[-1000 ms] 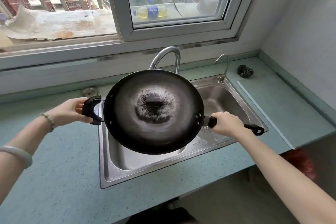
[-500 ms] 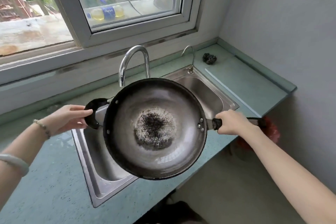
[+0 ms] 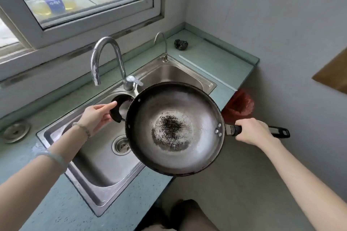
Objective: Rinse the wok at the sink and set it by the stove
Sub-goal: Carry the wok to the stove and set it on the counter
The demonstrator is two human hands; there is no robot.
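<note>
Your right hand (image 3: 252,133) is clenched round the long black handle (image 3: 277,133) of the wok (image 3: 174,129), with the handle's end sticking out past your knuckles. Your left hand (image 3: 97,118) is at the small black loop handle (image 3: 115,111) on the wok's far-left side; the fingers (image 3: 105,106) lie loosely curled against it, thumb underneath. Whether that counts as a firm grip cannot be told from this angle.

The wok is held in the air, mouth up and tilted slightly toward you. Its left part is over the sink (image 3: 97,170); its right part hangs past the tabletop (image 3: 62,210) edge, above the floor (image 3: 234,189). A dark burnt patch (image 3: 171,129) sits in the middle of the wok's bowl, ringed by pale grey metal. Three rivets (image 3: 218,130) show where the long handle joins.

The sink is a steel double basin with a drain (image 3: 121,145) visible in the near basin. The tall curved tap (image 3: 105,58) stands behind the wok, spout pointing down over the near basin. A thinner second tap (image 3: 163,45) stands at the back corner of the far basin. A dark scouring ball (image 3: 180,44) lies on the tabletop near the wall corner. A round metal lid (image 3: 16,131) rests on the tabletop left of the sink. A red bag (image 3: 238,108) shows below the tabletop's right end. Bottles (image 3: 53,5) lie outside the window (image 3: 93,2).
</note>
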